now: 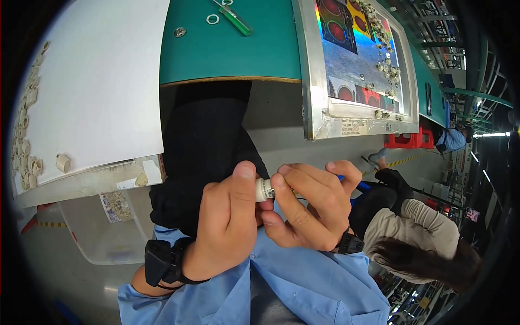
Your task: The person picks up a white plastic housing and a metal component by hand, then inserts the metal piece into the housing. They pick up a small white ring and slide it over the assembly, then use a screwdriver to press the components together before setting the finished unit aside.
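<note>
A small white cylindrical piece (262, 190), like a ceramic or plastic socket body, is gripped between the thumb and fingers of my left hand (225, 211). My right hand (314, 203) pinches at its right end, where a bit of shiny metal (272, 193) shows between the fingertips. The hands nearly meet above my lap, and the fingers cover much of both parts. I cannot tell how far the metal sits inside the white piece.
Several similar white pieces (63, 162) lie on the white-topped board (108, 81) at left. A framed tray (319, 108) at right holds small metal-and-cream parts (387, 67). A green screwdriver (236, 20) and white ring (213, 19) rest on the green table (233, 59). A clear bin (108, 244) stands lower left; another person (417, 238) sits right.
</note>
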### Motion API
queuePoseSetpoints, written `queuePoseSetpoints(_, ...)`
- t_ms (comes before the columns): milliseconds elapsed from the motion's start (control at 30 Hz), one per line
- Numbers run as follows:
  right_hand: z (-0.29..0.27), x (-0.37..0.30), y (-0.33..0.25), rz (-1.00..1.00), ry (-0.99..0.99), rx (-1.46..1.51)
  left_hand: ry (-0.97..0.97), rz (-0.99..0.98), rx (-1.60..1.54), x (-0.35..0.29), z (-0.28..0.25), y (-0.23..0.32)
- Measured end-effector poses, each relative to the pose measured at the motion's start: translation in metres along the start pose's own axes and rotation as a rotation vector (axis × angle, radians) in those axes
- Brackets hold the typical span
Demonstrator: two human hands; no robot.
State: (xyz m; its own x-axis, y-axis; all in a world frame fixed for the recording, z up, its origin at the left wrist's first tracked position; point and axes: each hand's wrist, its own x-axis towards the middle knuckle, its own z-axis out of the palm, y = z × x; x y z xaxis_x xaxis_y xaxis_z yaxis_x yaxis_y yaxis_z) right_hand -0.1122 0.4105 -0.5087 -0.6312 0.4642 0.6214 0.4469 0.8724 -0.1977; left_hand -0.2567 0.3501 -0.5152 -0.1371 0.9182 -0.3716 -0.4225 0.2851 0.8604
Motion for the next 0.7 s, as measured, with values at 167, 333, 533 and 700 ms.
queuePoseSetpoints(167, 0.004, -0.006, 0.001, 0.032, 0.014, 0.027, -0.018, 0.045, 0.046, 0.0, -0.001, -0.001)
queuePoseSetpoints(333, 0.007, 0.003, -0.001, 0.125, -0.025, 0.027, -0.054, 0.058, 0.077, 0.001, -0.003, -0.006)
queuePoseSetpoints(533, 0.023, -0.001, 0.013, 0.182, -0.012, 0.167, -0.11, -0.038, 0.075, 0.007, -0.012, -0.013)
queuePoseSetpoints(700, 0.028, -0.001, 0.019, 0.2, 0.036, 0.299, -0.129, 0.38, 0.269, 0.013, -0.008, -0.02)
